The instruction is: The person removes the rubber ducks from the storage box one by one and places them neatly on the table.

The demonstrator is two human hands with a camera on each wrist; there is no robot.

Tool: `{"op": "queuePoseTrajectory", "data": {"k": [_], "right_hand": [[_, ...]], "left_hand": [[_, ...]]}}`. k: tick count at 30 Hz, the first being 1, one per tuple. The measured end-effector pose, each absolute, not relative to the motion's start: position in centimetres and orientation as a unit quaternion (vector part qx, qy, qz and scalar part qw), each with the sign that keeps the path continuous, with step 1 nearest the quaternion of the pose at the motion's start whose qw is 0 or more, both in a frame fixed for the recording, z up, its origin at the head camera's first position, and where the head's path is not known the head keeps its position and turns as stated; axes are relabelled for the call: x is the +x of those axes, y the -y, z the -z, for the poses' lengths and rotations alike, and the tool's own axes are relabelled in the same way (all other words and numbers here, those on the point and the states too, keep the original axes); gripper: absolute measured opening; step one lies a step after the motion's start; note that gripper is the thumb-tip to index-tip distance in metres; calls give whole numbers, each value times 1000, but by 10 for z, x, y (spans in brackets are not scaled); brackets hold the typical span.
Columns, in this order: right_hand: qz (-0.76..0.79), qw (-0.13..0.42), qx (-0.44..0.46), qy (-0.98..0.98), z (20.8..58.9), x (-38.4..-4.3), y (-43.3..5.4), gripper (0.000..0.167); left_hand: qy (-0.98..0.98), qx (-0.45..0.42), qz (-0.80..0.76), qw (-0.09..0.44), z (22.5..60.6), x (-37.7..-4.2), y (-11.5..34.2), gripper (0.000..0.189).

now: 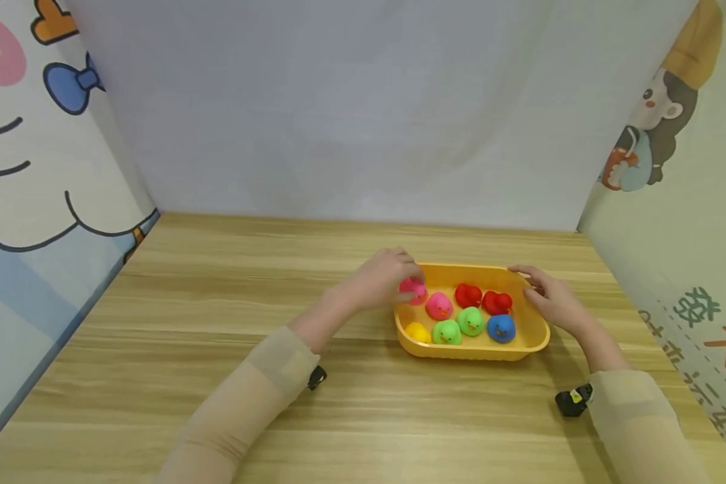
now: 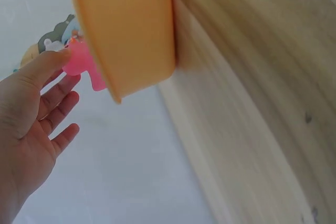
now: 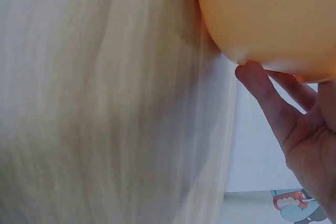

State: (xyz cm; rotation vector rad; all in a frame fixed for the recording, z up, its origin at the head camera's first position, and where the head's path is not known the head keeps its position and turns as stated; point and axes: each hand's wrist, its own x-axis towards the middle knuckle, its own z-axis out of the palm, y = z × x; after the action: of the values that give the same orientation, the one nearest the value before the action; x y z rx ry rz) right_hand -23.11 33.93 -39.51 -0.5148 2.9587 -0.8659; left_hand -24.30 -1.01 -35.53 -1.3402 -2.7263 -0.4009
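Observation:
A yellow plastic basket (image 1: 399, 336) holds several small rubber ducks. Over its left end, my left hand (image 1: 384, 279) pinches a pink duck (image 1: 415, 290); in the left wrist view the thumb rests against that duck (image 2: 79, 59), which shows above the rim. At the opposite end my right hand (image 1: 550, 296) grips the basket's rim, and in the right wrist view its fingertips (image 3: 252, 72) touch the outer wall. Inside lie another pink duck (image 1: 439, 306), two red ducks (image 1: 468, 296), two green ducks (image 1: 471, 321), a blue duck (image 1: 501, 328) and a yellow duck (image 1: 418, 332).
The basket stands on a wood-grain table (image 1: 218, 289), right of its middle. A pale wall (image 1: 363, 114) rises behind the table's far edge. Printed panels flank both sides, with a cartoon figure (image 1: 653, 128) on the right one. Black wrist devices (image 1: 571, 401) sit at both cuffs.

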Motion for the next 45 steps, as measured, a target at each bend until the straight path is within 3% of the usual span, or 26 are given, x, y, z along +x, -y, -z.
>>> {"op": "queuePoseTrajectory", "data": {"k": [15,30,45], "right_hand": [[279,-6,-158,-947,398,-230,-336,42],[290,-7,-136,-947,400,-230,-336,43],[315,0,-136,-939,401,-232,-337,43]], "left_hand": [[881,-429,190,58,328,-244,41,21],[873,-426,229,65,313,-271,76,22],[893,-399,208,14,328,-298,94,22]]}}
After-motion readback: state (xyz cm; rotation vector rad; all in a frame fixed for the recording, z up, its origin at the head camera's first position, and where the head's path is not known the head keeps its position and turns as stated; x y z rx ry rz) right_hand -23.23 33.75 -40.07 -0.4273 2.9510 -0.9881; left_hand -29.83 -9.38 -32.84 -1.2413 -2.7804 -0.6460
